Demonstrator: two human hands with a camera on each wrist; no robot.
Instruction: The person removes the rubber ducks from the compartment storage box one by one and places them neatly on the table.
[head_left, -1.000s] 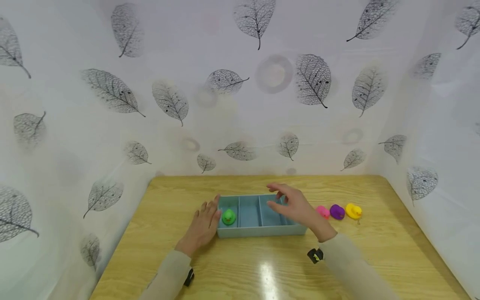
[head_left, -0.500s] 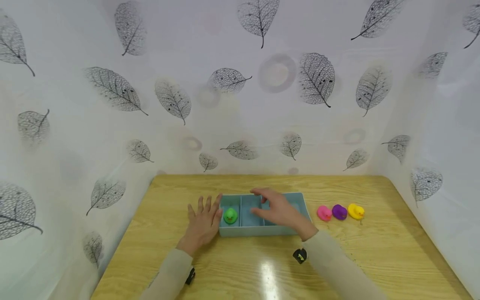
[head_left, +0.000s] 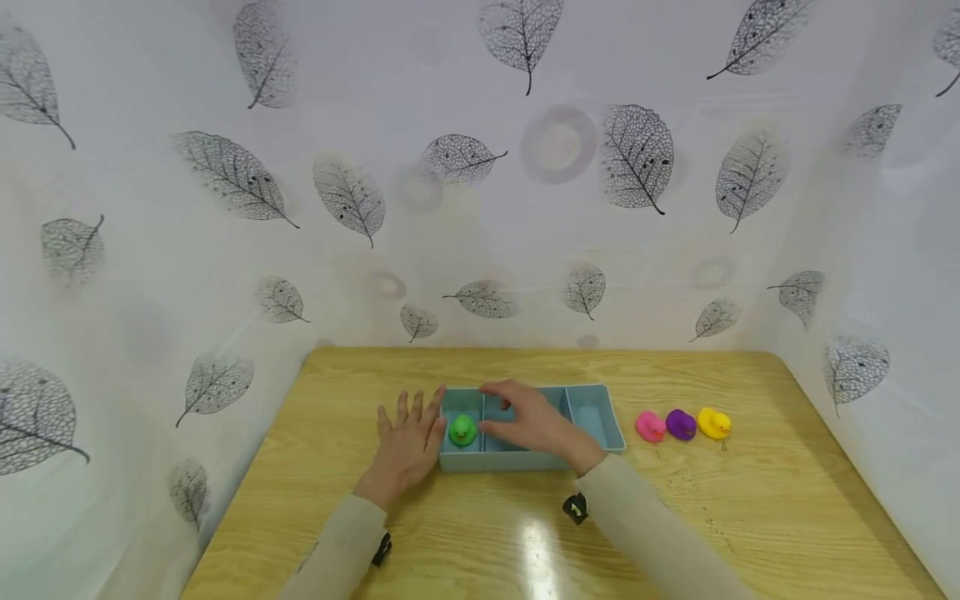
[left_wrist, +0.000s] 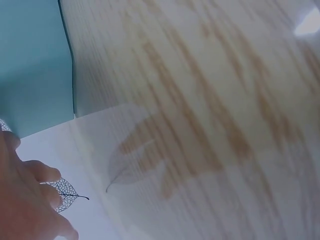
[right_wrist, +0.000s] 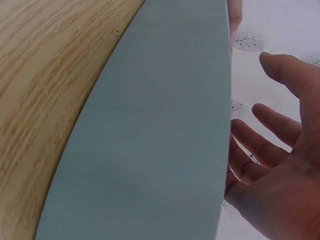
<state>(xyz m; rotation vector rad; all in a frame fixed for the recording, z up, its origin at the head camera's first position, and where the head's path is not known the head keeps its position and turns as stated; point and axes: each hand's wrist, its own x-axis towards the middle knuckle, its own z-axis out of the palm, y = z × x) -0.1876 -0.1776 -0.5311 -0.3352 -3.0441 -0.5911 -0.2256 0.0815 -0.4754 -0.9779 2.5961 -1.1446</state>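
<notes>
A pale blue divided box [head_left: 517,461] lies lengthwise on the table, with a green rubber duck [head_left: 462,431] in its leftmost compartment. Beside the box's left end is my left hand [head_left: 407,446], fingers spread and straight, its index finger and thumb at the box edge. My right hand [head_left: 528,421] hovers over the middle compartments, thumb and fingers apart with nothing between them; the fingertips point at the duck, close to the first divider. In the right wrist view the box's front wall [right_wrist: 150,125] fills the middle, and the fingers are loosely bent behind it.
To the right of the box sit a pink duck [head_left: 650,426], a purple duck [head_left: 681,425] and a yellow duck [head_left: 714,422] in a row. The wooden table [head_left: 465,533] ends at a white leaf-print curtain [head_left: 480,233] at the back and sides.
My right hand has moved left across the box, from its right part towards the green duck. The left hand stays at the box's left end, its fingers now more spread.
</notes>
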